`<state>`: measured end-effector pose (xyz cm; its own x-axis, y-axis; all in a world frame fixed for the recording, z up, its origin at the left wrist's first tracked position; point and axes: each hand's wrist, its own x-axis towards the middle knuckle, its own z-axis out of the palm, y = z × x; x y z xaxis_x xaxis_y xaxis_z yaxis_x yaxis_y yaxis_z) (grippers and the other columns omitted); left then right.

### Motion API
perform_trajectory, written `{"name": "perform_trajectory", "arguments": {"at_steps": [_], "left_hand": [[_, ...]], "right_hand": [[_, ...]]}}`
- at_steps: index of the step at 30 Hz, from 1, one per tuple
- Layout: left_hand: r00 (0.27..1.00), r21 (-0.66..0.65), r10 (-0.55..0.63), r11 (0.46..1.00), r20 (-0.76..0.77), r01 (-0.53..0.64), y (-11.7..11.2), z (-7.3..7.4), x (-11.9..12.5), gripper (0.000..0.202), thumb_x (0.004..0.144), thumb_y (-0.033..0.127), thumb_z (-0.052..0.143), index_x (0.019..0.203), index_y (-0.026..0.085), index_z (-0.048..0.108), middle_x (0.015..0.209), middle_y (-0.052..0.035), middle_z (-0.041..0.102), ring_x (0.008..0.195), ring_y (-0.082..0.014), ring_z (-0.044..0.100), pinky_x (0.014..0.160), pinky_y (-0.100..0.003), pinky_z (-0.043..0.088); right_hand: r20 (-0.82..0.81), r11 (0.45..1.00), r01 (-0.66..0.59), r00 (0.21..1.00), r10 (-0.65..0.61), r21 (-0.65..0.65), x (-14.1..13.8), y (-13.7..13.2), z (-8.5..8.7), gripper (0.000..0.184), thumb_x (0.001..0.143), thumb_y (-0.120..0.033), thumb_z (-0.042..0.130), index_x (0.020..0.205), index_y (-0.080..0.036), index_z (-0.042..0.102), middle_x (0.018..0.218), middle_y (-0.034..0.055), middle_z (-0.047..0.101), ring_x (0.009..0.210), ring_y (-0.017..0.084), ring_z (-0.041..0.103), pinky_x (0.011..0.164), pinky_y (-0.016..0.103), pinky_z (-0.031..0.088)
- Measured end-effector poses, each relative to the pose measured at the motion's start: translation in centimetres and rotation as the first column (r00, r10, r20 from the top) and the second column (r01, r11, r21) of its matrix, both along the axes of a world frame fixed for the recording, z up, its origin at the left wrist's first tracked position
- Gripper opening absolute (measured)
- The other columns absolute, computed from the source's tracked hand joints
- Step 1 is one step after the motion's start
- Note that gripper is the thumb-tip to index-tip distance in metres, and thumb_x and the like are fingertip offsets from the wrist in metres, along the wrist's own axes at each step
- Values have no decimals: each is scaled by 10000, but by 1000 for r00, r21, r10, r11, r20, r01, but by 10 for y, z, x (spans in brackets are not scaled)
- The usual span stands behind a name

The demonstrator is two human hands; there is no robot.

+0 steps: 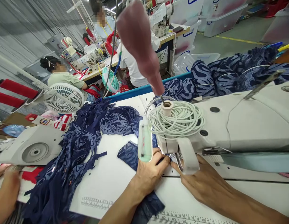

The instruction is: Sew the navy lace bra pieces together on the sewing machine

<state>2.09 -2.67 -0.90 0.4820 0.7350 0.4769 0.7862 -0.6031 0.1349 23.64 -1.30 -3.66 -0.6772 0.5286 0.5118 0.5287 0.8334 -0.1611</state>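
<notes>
My left hand (149,172) lies on a piece of navy patterned fabric (129,154) at the needle of the white sewing machine (240,124), fingers pressed together on the cloth. My right hand (200,182) rests on the table just right of the presser foot (174,157), fingers extended toward it and touching the fabric edge. More of the same fabric runs under my left wrist (149,205). A coil of pale cord (179,119) sits on top of the machine head, partly hiding the needle area.
A heap of navy fabric pieces (74,155) lies left on the white table (107,180); more fabric (228,74) is piled behind the machine. Another person's hand (6,189) is at the far left by a second machine (34,149). Fans (65,98) and seated workers are beyond.
</notes>
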Motion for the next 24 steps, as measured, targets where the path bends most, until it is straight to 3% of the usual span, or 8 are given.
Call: {"name": "perform_trajectory", "arguments": {"at_steps": [6,11,14,19,24], "left_hand": [[999,-36,23,999,-22,-24,5,-2,-2,304,889,70,532,1130,200,663,954,-38,720,914,-197,652,944,-388,466],[992,-148,52,988,118,-35,10,-1,-1,167,951,168,534,978,189,697,891,-45,702,901,-189,641,845,-320,467],[979,-230,92,972,180,-48,11,4,0,149,967,224,557,918,187,692,886,-31,692,885,-176,625,860,-321,447],[982,-346,163,930,97,-120,10,12,1,128,972,244,562,950,235,687,1021,-4,701,1064,-206,583,1079,-446,319],[972,-422,224,890,74,-173,11,12,1,110,968,267,576,958,275,686,1071,5,691,1147,-228,541,1145,-564,186]], "right_hand": [[-43,1000,-19,999,19,-12,-6,9,12,344,940,-71,383,1117,-154,666,770,51,666,721,197,562,731,369,426],[-16,1000,-6,1000,6,4,-6,9,18,336,953,-94,409,1154,-153,672,721,42,658,766,216,563,769,388,388],[-17,1000,-21,1000,21,10,-6,8,17,322,962,-103,401,1126,-128,677,641,22,620,724,215,543,779,398,364],[-29,999,-32,999,32,1,-6,7,17,313,961,-92,393,1040,-138,693,751,47,670,705,186,540,751,368,343],[-63,999,-32,997,33,20,-7,7,16,297,959,-98,411,1030,-145,696,782,42,673,675,164,530,741,346,325]]}}
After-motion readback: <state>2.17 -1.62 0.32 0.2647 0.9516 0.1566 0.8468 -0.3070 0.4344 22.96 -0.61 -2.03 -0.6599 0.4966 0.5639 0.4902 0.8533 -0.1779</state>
